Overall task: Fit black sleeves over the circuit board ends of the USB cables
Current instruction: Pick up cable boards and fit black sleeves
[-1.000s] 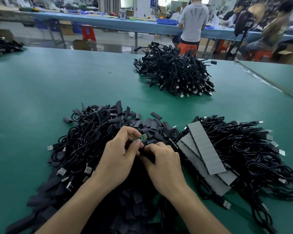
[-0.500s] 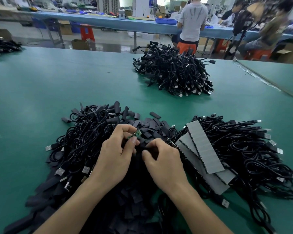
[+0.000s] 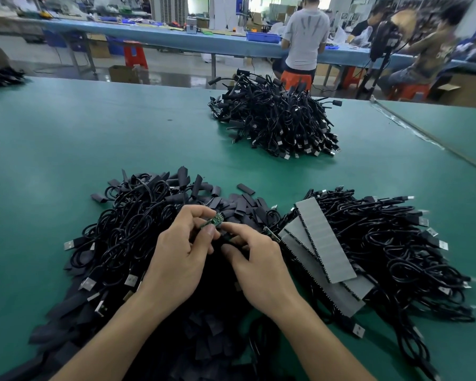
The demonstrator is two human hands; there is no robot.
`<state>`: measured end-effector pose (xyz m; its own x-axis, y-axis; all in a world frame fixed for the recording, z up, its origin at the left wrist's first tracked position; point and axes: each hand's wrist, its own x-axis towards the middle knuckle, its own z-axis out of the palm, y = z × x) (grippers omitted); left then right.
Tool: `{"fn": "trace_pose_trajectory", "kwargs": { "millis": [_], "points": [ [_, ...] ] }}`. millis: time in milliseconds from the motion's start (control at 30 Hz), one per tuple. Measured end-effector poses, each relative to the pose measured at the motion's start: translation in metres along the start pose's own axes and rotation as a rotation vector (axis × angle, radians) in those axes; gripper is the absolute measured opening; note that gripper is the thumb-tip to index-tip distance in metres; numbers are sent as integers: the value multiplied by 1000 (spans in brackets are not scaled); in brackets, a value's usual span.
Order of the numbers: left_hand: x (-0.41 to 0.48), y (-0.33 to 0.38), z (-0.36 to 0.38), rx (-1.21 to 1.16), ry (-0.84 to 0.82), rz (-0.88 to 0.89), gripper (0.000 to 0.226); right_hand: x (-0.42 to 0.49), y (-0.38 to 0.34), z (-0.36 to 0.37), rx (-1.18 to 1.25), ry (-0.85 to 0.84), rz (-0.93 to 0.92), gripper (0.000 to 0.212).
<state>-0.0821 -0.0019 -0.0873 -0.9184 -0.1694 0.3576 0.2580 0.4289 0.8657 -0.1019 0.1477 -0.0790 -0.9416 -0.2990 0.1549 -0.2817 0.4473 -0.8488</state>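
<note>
the little green circuit board [image 3: 214,219] sits between the two hands, above the heap of black sleeves [image 3: 243,205]. the left hand [image 3: 182,259] pinches it with thumb and finger. the right hand [image 3: 259,262] pinches a dark bit [image 3: 226,236] just below the board; i cannot tell what it is. black cable piles [image 3: 127,229] lie on both sides on the green table [image 3: 94,138].

My table [image 3: 66,160] is teal green, my cables [image 3: 127,229] and sleeves [image 3: 245,188] black, the circuit board [image 3: 213,220] green, perhaps pale-dotted, the strips [image 3: 324,243] plain grey.
</note>
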Motion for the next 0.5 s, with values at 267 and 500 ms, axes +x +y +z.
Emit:
{"fn": "trace_pose_trajectory", "kwargs": {
  "millis": [267, 500],
  "points": [
    [1, 0, -1, 7, -4, -10, 29, 0, 2, 0, 115, 102, -21, 19],
    [0, 1, -2, 33, -4, -26, 24, 4, 2, -4, 146, 66, -6, 26]
  ]
}}
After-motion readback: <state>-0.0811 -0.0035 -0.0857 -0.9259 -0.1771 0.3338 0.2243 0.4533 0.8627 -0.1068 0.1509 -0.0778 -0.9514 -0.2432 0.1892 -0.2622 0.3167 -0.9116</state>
